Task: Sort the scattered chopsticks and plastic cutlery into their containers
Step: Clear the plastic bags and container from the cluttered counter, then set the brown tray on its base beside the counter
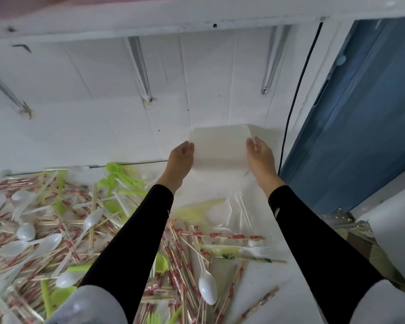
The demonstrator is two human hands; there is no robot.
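Note:
A white rectangular container (220, 146) stands at the back of the white table against the wall. My left hand (181, 157) holds its left side and my right hand (260, 157) holds its right side, fingers wrapped over the edges. In front of it lies a wide scatter of wrapped chopsticks (180, 260), white plastic spoons (207, 286), a white fork (258, 251) and green plastic cutlery (117, 174). Both arms wear black sleeves.
The white tiled wall (103, 113) rises behind the table with metal shelf brackets (140, 71). A black cable (297, 94) hangs at the right beside a blue door (360, 113). The cutlery pile is densest at the left. The table's right edge (313, 265) drops off.

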